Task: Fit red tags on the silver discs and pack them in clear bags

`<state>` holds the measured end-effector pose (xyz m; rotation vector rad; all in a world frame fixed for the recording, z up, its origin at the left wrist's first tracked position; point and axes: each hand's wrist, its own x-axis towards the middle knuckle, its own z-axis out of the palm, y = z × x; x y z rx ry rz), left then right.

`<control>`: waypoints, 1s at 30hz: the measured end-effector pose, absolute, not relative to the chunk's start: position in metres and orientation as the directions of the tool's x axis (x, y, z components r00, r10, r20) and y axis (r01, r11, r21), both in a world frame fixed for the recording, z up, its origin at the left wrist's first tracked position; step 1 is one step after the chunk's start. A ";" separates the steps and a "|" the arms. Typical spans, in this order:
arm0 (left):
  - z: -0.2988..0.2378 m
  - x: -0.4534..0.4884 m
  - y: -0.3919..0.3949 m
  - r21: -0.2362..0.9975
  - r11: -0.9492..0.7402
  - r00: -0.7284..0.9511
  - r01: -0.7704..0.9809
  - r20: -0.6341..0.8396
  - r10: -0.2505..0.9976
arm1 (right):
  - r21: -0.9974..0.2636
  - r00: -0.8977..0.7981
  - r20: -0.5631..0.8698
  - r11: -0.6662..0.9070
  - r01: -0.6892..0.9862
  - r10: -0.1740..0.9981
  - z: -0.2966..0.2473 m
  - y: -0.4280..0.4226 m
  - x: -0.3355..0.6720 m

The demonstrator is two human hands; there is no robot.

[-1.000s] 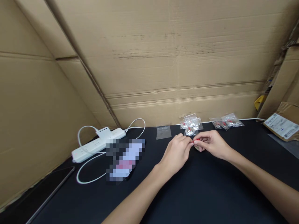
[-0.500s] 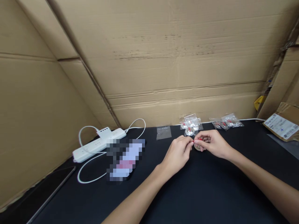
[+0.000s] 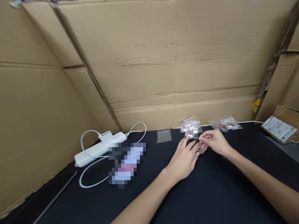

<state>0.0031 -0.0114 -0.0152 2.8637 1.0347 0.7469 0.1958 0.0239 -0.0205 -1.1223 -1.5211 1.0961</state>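
My left hand (image 3: 185, 158) lies on the black tabletop (image 3: 210, 193) with its fingers stretched forward and loosely apart, the tips touching a small round brownish part (image 3: 201, 150). My right hand (image 3: 213, 141) is pinched shut on a small thin red piece (image 3: 202, 137), just above that round part. Just beyond my hands lies a pile of small clear bags holding red and white parts (image 3: 191, 126). A second such pile (image 3: 225, 123) lies to its right.
An empty clear bag (image 3: 164, 135) lies left of the piles. A white power strip (image 3: 99, 147) with looped cable and a blurred-out object (image 3: 126, 163) sit at the left, with a dark tablet (image 3: 53, 191) at the table's left edge. Cardboard walls surround the table; a labelled parcel (image 3: 279, 127) is far right.
My left hand let go of the red piece, opened and dropped flat onto the table by the round part. My right hand keeps the piece. The view shifted slightly.
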 end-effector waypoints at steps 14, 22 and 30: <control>-0.021 0.007 -0.007 0.534 -0.669 0.452 0.518 0.494 0.743 | -0.981 -0.304 0.050 0.105 0.166 0.951 -0.026 0.023 0.196; -0.015 0.008 -0.002 0.853 -0.438 0.199 0.284 0.394 0.897 | -0.980 -0.286 0.173 0.194 0.045 0.942 -0.021 0.013 0.179; -0.008 0.006 -0.001 0.916 -0.360 0.061 0.180 0.355 0.933 | -0.869 -0.215 0.346 0.398 0.292 0.913 -0.015 0.004 0.174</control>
